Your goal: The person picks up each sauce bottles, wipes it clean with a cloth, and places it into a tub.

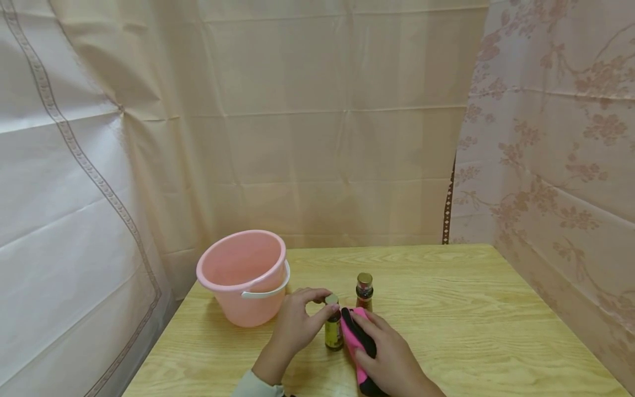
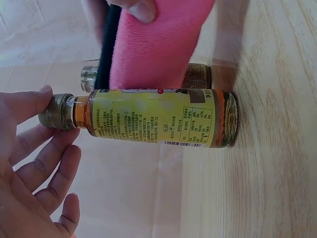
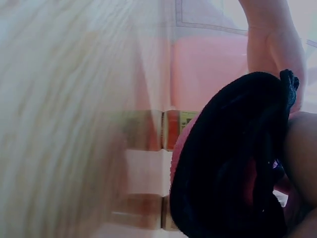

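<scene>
A small glass bottle (image 2: 158, 119) with a yellow-green label and gold cap stands upright on the table. My left hand (image 1: 296, 321) pinches its cap between thumb and fingers. A pink plush piece (image 2: 148, 52) with black trim is gripped in my right hand (image 1: 394, 355), right up against the bottle's side. From the right wrist, its black-edged end (image 3: 228, 153) looks dark and hollow; what kind of thing it is, I cannot tell. Just behind it stands a second bottle (image 1: 364, 289) with a gold cap, its lower part hidden.
A pink bucket (image 1: 250, 309) with a white handle stands at the left of the wooden table (image 1: 471, 320), close to my left hand. Beige curtain cloth (image 1: 322, 138) hangs behind the table, with more cloth along both sides.
</scene>
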{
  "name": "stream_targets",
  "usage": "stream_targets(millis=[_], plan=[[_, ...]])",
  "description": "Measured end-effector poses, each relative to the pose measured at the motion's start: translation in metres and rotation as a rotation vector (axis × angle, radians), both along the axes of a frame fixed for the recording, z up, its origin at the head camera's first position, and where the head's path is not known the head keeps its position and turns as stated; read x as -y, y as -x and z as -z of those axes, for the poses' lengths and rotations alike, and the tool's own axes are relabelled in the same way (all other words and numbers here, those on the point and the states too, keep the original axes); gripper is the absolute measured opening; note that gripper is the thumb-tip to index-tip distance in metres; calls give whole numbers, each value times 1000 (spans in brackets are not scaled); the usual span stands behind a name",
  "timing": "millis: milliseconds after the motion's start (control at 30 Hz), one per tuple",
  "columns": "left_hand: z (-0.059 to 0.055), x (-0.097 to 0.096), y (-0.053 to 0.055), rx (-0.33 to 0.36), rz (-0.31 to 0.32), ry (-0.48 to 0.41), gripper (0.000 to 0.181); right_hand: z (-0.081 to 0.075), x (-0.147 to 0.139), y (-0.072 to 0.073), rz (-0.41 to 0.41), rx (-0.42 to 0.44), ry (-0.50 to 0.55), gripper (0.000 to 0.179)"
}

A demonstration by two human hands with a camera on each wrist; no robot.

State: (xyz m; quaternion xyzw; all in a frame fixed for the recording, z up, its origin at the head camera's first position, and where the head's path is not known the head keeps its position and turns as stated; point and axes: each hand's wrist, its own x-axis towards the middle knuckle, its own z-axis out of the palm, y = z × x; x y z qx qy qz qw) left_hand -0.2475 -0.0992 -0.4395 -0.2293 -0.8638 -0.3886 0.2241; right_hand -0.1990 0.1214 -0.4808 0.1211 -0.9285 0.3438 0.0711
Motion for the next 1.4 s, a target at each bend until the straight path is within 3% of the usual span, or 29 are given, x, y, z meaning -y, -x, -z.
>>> stream_targets(millis=[933,1200,1400], plan=[[2,-1,-1,68,0,-4,32,6,-2,2,-63,99,-80,64],[1,-2,-1,65,0,-47,25,9,-3,3,-34,32,-34,67],[-1,-2,-1,62,12,-29,25,3,-4,3,-30,9,4,70]])
